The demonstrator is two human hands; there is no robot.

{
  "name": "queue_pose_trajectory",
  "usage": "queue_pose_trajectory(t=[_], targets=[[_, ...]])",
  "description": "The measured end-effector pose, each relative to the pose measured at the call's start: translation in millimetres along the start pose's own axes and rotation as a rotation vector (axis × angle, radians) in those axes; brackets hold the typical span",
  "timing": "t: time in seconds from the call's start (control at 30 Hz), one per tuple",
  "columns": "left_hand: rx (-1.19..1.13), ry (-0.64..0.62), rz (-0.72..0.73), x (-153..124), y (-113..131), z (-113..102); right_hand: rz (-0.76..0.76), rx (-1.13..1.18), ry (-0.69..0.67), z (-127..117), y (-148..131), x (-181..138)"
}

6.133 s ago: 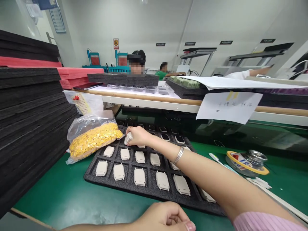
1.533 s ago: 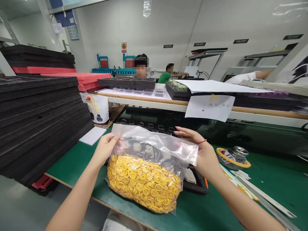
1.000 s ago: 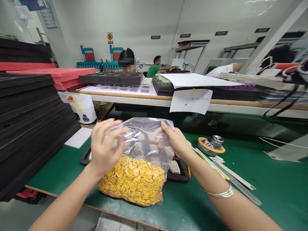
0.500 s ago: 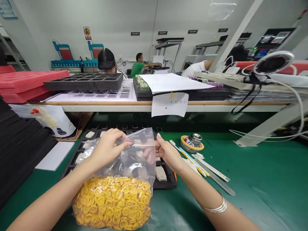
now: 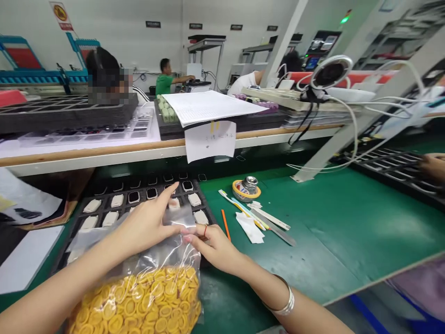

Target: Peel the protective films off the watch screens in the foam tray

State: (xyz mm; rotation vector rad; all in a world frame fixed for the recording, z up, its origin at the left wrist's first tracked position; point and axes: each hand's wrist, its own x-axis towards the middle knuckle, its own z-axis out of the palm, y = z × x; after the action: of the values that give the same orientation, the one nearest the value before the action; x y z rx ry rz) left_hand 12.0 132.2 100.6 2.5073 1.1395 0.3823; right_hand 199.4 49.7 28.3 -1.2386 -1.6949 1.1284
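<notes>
A clear plastic bag (image 5: 153,260) full of yellow rubber rings lies at the near edge of the green bench. My left hand (image 5: 148,222) pinches the bag's top edge from the left. My right hand (image 5: 213,246), with a silver bracelet on its wrist, grips the same edge from the right. Behind the bag a black foam tray (image 5: 69,241) holds several white watch-shaped parts (image 5: 194,199) in its pockets.
A tape roll with a metal tin (image 5: 246,188), thin flat tools (image 5: 271,222), an orange pencil (image 5: 225,224) and a white wipe (image 5: 248,227) lie to the right. A raised shelf (image 5: 104,150) carries black trays and papers. Another person's hand (image 5: 433,164) rests at the far right.
My view has swung to the right and down. Both hands have drawn closer together on the bag's top edge, and the bag has sunk lower toward me.
</notes>
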Motion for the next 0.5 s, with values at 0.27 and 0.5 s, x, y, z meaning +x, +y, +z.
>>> queue_pose_trajectory(t=[0.27,0.5], targets=[[-0.183,-0.142,0.084,22,12,-5,0.259,-0.604,0.366,-99,20,-29],[-0.269,-0.028,0.02,23,2,20,0.542,-0.899,0.43,-171,76,-64]])
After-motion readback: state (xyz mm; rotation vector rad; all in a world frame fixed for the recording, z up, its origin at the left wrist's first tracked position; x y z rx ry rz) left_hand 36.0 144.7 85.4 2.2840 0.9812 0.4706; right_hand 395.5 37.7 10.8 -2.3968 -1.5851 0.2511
